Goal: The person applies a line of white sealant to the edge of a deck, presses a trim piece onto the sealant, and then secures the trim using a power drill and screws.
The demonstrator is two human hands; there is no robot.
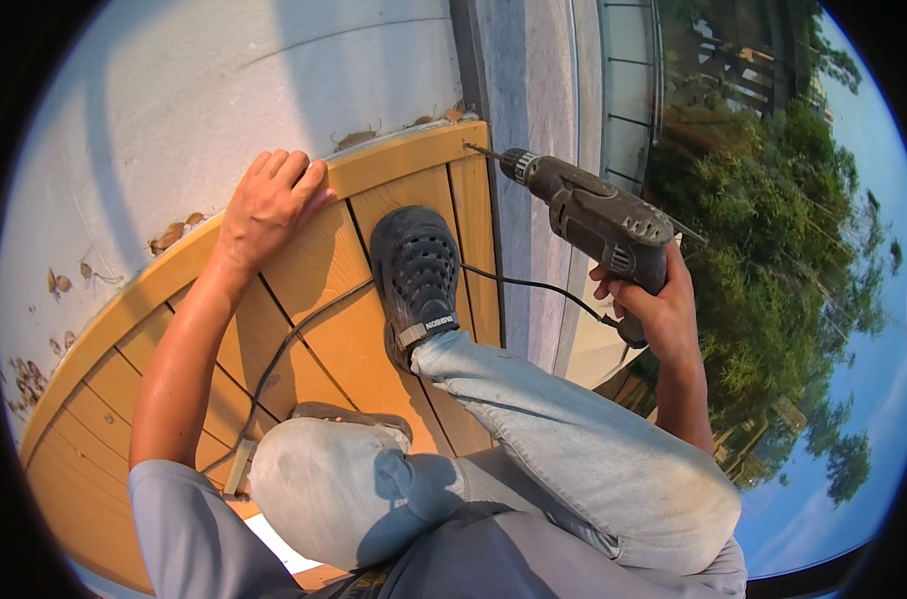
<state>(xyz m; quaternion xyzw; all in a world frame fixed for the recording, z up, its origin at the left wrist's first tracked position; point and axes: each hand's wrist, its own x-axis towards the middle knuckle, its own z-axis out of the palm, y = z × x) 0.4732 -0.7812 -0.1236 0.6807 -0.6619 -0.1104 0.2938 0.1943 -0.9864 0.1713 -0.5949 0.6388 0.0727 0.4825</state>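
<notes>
My right hand (663,299) grips the handle of a brown corded power drill (598,212), fingers wrapped round it near the trigger. Its thin bit (481,151) points left and meets the end of the yellow-brown wooden rail (403,157); how deep it goes in, I cannot tell. My left hand (276,203) is curled over that rail's far edge, left of the drill. Below the rail lie wooden planks (318,270) with dark gaps. My foot in a black clog (416,265) presses on the planks between my hands.
A black cord (518,282) runs from the drill behind the clog and across the planks to the lower left. Beyond the rail is a pale surface (204,90) with dry leaves (172,235). A grey ledge (533,90) borders the planks on the right, with trees (763,220) past it.
</notes>
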